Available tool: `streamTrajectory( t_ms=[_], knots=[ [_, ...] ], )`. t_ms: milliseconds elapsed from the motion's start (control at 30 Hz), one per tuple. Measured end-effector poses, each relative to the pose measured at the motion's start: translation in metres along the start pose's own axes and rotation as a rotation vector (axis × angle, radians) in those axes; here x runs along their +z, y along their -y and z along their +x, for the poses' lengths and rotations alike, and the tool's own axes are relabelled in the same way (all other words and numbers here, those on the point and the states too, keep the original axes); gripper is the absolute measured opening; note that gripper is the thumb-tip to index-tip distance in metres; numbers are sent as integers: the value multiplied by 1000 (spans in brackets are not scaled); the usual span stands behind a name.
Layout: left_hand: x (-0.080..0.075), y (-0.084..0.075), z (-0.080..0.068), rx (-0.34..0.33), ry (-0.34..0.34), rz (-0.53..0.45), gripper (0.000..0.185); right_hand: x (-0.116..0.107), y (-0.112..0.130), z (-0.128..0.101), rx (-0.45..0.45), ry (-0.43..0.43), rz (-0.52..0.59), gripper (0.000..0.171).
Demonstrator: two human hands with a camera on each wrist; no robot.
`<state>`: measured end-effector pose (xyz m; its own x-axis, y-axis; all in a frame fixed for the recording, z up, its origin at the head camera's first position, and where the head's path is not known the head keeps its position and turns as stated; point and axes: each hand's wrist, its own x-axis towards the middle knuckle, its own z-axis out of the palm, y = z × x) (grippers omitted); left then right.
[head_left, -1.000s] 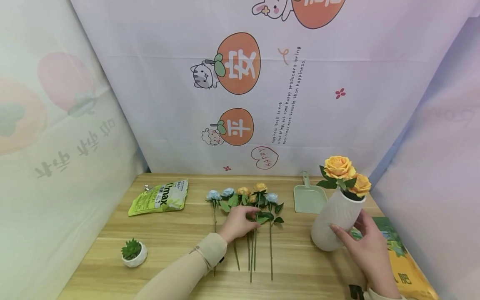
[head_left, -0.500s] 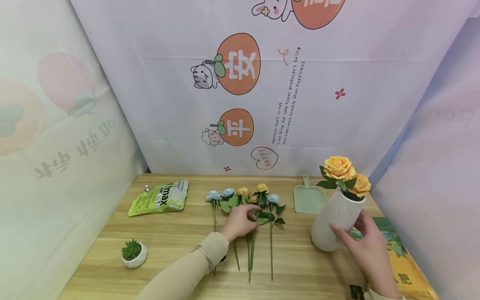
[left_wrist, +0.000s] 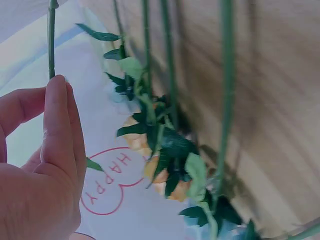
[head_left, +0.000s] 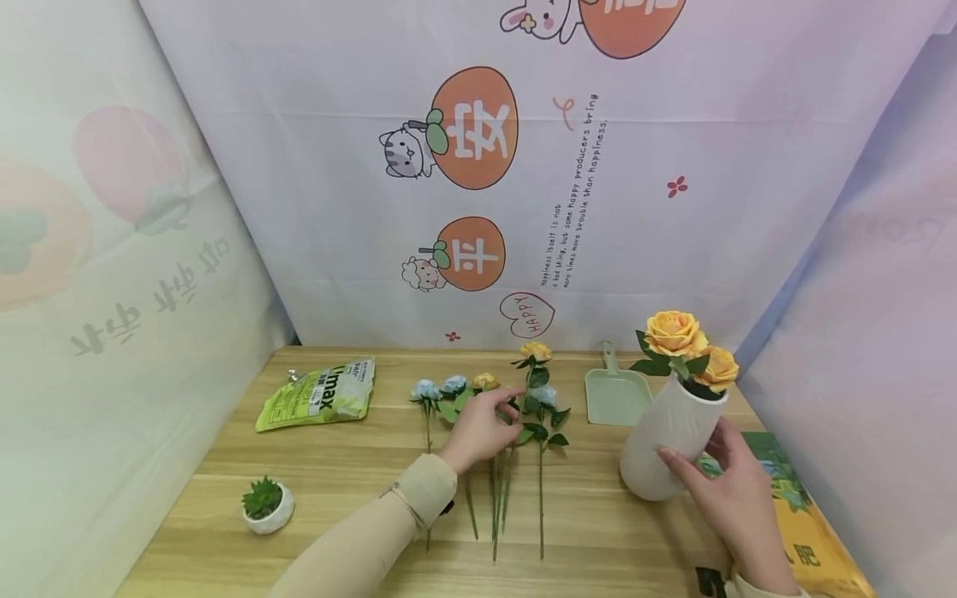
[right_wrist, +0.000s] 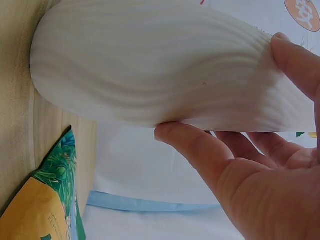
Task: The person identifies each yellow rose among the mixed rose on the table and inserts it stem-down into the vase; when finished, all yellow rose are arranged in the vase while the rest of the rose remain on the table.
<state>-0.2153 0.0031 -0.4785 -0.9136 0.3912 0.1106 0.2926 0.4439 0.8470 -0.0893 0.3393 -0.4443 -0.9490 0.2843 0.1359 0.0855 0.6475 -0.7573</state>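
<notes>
My left hand [head_left: 482, 429] pinches the green stem [left_wrist: 51, 45] of a yellow rose [head_left: 536, 350], whose bloom stands above the others in the head view. Around and below that hand, several blue roses [head_left: 425, 389] and yellow roses [head_left: 485, 381] lie with their stems toward me. On the right, my right hand [head_left: 736, 498] grips a white ribbed vase [head_left: 661, 448], thumb on the near side and fingers round the far side. The vase leans to the right. Two yellow roses [head_left: 675, 334] with dark green leaves stick out of its mouth.
A pale green dustpan [head_left: 619, 397] lies behind the vase. Beyond my right hand is a yellow and green bag [head_left: 811, 531]. A lime-green pouch [head_left: 317, 395] and a small potted succulent [head_left: 267, 504] are on the left. Printed cloth walls surround the wooden table [head_left: 359, 465].
My left hand has risen slightly, and the yellow rose it pinches has lifted away from the bunch. My right hand and the vase have stayed in place.
</notes>
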Motion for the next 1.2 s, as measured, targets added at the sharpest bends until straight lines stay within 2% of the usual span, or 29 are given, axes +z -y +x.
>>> streamTrajectory(
  t_ms=[233,500,833,933,1200],
  knots=[
    [-4,-21,3,39,-40,-33,65,-1,0,-1,-1,0,-5,101],
    [-2,-43,12,105,-117,-56,62,0,-3,0,0,-1,1,101],
    [-1,-74,22,174,-149,-125,66,-1,-2,1,0,5,10,102],
    [-3,-88,26,217,-161,-158,66,-1,-1,1,2,9,10,102],
    [-3,-135,34,401,-212,-284,66,-1,0,0,-5,5,14,102]
  ],
)
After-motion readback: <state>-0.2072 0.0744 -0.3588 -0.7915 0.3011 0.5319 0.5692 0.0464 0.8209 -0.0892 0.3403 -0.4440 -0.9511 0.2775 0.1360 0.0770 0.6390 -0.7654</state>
